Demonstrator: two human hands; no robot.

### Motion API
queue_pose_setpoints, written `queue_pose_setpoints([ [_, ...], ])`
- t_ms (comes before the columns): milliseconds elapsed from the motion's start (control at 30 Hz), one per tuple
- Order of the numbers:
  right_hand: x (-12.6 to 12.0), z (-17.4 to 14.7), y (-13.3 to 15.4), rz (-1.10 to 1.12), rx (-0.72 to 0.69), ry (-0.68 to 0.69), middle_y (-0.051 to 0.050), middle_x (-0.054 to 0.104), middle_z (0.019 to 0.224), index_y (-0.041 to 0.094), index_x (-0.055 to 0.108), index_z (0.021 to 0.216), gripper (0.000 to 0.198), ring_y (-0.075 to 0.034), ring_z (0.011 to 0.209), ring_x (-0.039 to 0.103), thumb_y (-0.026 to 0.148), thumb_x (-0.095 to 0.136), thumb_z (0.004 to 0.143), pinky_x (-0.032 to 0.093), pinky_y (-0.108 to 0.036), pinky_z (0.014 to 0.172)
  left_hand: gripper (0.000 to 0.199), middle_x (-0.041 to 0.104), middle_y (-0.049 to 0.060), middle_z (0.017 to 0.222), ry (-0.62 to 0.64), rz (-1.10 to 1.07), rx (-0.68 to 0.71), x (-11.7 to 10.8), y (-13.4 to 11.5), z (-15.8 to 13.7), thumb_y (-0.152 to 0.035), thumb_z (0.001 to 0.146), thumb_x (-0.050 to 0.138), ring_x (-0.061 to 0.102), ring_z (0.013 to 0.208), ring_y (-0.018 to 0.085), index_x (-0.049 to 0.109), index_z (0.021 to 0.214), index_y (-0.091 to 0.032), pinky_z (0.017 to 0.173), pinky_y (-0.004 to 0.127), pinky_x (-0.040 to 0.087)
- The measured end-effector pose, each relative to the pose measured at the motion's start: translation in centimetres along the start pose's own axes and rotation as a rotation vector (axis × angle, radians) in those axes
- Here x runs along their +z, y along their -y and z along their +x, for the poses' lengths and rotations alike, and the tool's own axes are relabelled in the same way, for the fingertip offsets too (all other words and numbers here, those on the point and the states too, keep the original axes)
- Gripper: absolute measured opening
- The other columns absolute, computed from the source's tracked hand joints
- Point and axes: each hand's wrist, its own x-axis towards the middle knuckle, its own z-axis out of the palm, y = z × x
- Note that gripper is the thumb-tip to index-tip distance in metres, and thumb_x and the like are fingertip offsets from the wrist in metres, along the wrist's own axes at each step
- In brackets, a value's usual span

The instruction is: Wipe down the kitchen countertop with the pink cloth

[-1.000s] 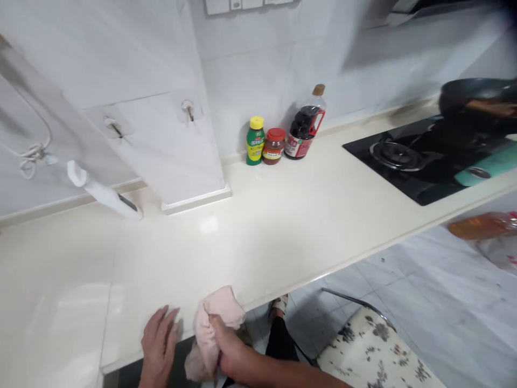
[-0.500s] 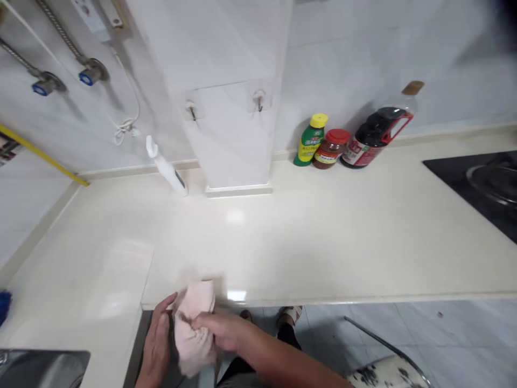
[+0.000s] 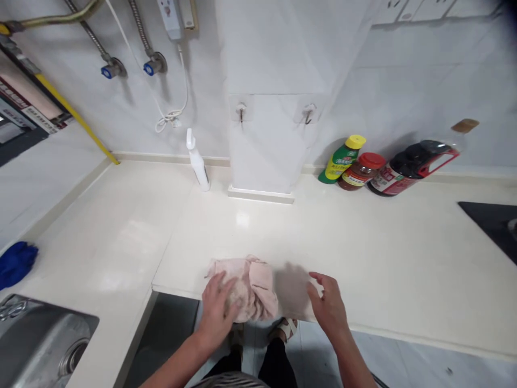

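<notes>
A crumpled pale pink cloth point(image 3: 260, 283) lies at the counter's front edge, with part of it sagging over the edge. My left hand point(image 3: 218, 307) rests on the cloth's left side, its fingers spread across it and not wrapped round it. To the right of the cloth and apart from it, my right hand point(image 3: 329, 304) hovers above the counter. Its thumb and fingers are apart and nothing is between them; a shadow falls on the counter beside it.
A white spray bottle point(image 3: 197, 161) stands against the wall. Further right are a green bottle point(image 3: 339, 161), a red-lidded jar point(image 3: 361, 171) and a dark sauce bottle point(image 3: 407, 168). A steel sink point(image 3: 40, 345), a blue cloth point(image 3: 18, 264) and a black cooktop point(image 3: 490, 226) flank the counter point(image 3: 343, 231).
The pink cloth has gone from my right hand onto the counter edge. My right hand has let go and moved right; my left hand has come onto the cloth. The view has shifted left.
</notes>
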Motion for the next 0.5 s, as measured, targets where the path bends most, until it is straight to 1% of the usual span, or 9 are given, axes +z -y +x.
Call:
queue_pose_setpoints([
  [67, -0.1, 0.0, -0.7, -0.203, -0.056, -0.044, -0.016, 0.057, 0.128, 0.020, 0.063, 0.114, 0.048, -0.033, 0.121, 0.050, 0.053, 0.039, 0.088, 0.041, -0.052, 0.100, 0.059, 0.032, 0.014, 0.159, 0.043, 0.114, 0.015, 2.5, -1.3, 1.0, -0.049, 0.089, 0.058, 0.025, 0.147, 0.039, 0.047, 0.144, -0.030, 0.111, 0.065, 0.032],
  [133, 0.4, -0.3, -1.5, -0.396, -0.044, -0.095, -0.018, 0.049, 0.141, 0.020, 0.062, 0.121, 0.052, -0.036, 0.131, 0.043, 0.053, 0.035, 0.090, 0.033, -0.059, 0.105, 0.081, 0.021, 0.016, 0.163, 0.091, 0.155, -0.031, 5.1, -2.9, 2.0, -0.059, 0.081, 0.064, 0.011, 0.149, 0.048, 0.036, 0.151, -0.029, 0.107, 0.078, 0.022],
  [200, 1.1, -0.7, -2.3, -0.514, -0.073, -0.131, -0.019, 0.043, 0.148, 0.019, 0.057, 0.132, 0.056, -0.038, 0.138, 0.036, 0.051, 0.034, 0.092, 0.027, -0.063, 0.108, 0.094, 0.014, 0.019, 0.164, 0.146, 0.139, -0.061, 7.4, -4.5, 2.9, -0.068, 0.073, 0.068, -0.001, 0.146, 0.057, 0.036, 0.152, -0.028, 0.101, 0.087, 0.010],
  [233, 1.4, -1.0, -2.7, -0.540, -0.101, -0.150, -0.019, 0.041, 0.150, 0.019, 0.054, 0.136, 0.057, -0.038, 0.140, 0.033, 0.050, 0.034, 0.093, 0.025, -0.063, 0.109, 0.095, 0.011, 0.018, 0.165, 0.183, 0.118, -0.033, 8.3, -5.3, 3.2, -0.070, 0.071, 0.068, -0.005, 0.145, 0.058, 0.037, 0.151, -0.029, 0.100, 0.088, 0.005],
  [300, 1.8, -1.5, -3.2, -0.551, -0.144, -0.184, -0.018, 0.039, 0.152, 0.020, 0.049, 0.142, 0.059, -0.038, 0.142, 0.031, 0.049, 0.035, 0.093, 0.023, -0.063, 0.110, 0.086, 0.007, 0.014, 0.166, 0.258, 0.078, 0.088, 9.5, -6.7, 3.7, -0.070, 0.076, 0.063, -0.007, 0.146, 0.055, 0.038, 0.150, -0.032, 0.103, 0.086, 0.001],
  [367, 1.8, -1.7, -3.5, -0.537, -0.152, -0.194, -0.017, 0.041, 0.151, 0.024, 0.046, 0.145, 0.060, -0.038, 0.140, 0.033, 0.050, 0.036, 0.092, 0.024, -0.064, 0.108, 0.074, 0.008, 0.010, 0.167, 0.314, 0.065, 0.224, 9.9, -7.6, 3.8, -0.064, 0.084, 0.056, -0.005, 0.149, 0.051, 0.038, 0.149, -0.034, 0.108, 0.082, 0.003],
  [433, 1.7, -1.7, -3.8, -0.518, -0.151, -0.184, -0.017, 0.043, 0.150, 0.028, 0.045, 0.146, 0.061, -0.040, 0.138, 0.037, 0.052, 0.038, 0.090, 0.027, -0.065, 0.106, 0.067, 0.012, 0.008, 0.167, 0.333, 0.083, 0.309, 9.6, -7.8, 3.6, -0.058, 0.089, 0.051, -0.001, 0.150, 0.047, 0.036, 0.150, -0.034, 0.112, 0.077, 0.007],
  [500, 1.6, -1.6, -4.1, -0.502, -0.144, -0.179, -0.015, 0.044, 0.149, 0.033, 0.045, 0.146, 0.061, -0.042, 0.136, 0.040, 0.053, 0.040, 0.088, 0.030, -0.066, 0.102, 0.065, 0.015, 0.007, 0.166, 0.320, 0.111, 0.355, 8.8, -7.1, 3.1, -0.057, 0.093, 0.046, 0.004, 0.151, 0.041, 0.033, 0.152, -0.033, 0.116, 0.069, 0.010],
])
